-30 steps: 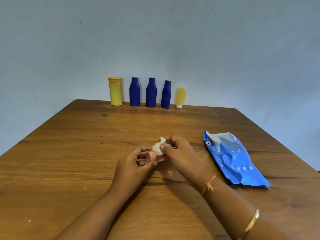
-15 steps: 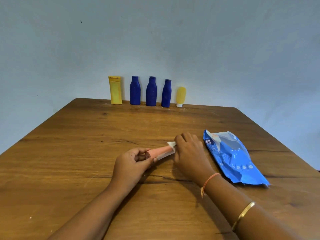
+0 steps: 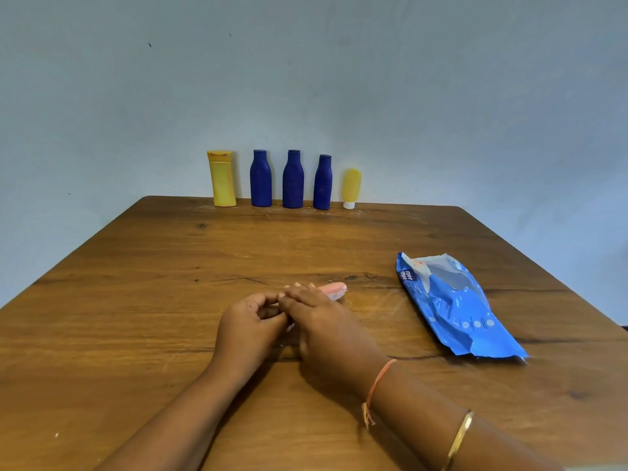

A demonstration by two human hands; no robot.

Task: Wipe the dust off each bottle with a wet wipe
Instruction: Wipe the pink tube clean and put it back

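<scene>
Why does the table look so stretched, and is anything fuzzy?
Head view: the wide lens stretches the table toward the corners; the pink bottle tip looks slightly soft; the far bottles look sharp; light is even, with faint shadows only.

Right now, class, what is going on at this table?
A person holds a small pink tube low over the wooden table. The left hand grips one end and the right hand wraps round its middle, so any wipe is hidden. A blue pack of wipes lies to the right. A row of bottles stands along the far edge, untouched.
</scene>
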